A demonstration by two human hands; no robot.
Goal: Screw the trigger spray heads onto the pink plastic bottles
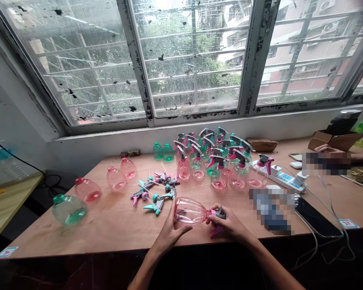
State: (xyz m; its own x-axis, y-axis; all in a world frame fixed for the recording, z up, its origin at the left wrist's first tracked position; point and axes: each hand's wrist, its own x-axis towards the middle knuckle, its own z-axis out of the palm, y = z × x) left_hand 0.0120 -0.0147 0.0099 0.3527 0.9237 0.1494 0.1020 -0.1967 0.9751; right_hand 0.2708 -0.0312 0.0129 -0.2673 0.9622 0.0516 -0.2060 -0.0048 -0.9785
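Observation:
My left hand is wrapped round the base of a clear pink bottle that lies on its side above the near edge of the wooden table. My right hand is closed on the pink and grey spray head at the bottle's neck. Several loose spray heads lie just beyond my left hand. Behind them stands a group of assembled spray bottles, pink and green.
Empty pink bottles and a green bottle lie at the left. A power strip, cables and a dark phone sit at the right. Another person's hand rests by a cardboard box. A barred window runs behind.

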